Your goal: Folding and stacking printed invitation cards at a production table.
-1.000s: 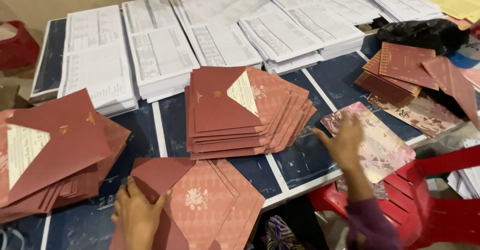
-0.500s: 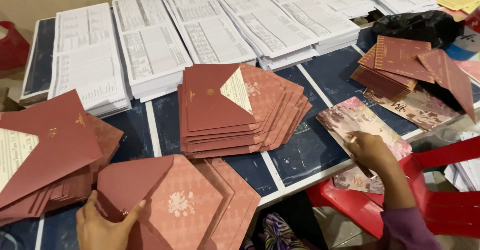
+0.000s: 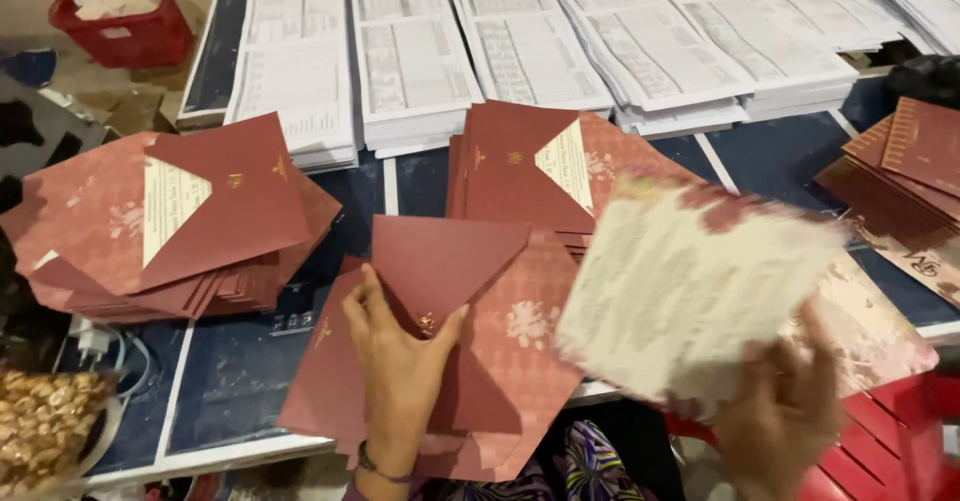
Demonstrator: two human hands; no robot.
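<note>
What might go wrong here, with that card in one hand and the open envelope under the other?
The right hand holds a cream floral card, blurred in this view; its corners might catch the maroon envelope instead of sliding in. The left hand pins only the flap, and the envelope overhangs the table edge, so it may slip off. The leaning envelope stack behind could get knocked.

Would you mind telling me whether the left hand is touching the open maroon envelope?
Touching. The head view shows the left hand lying flat on the open maroon envelope, fingers spread against its raised flap.
</note>
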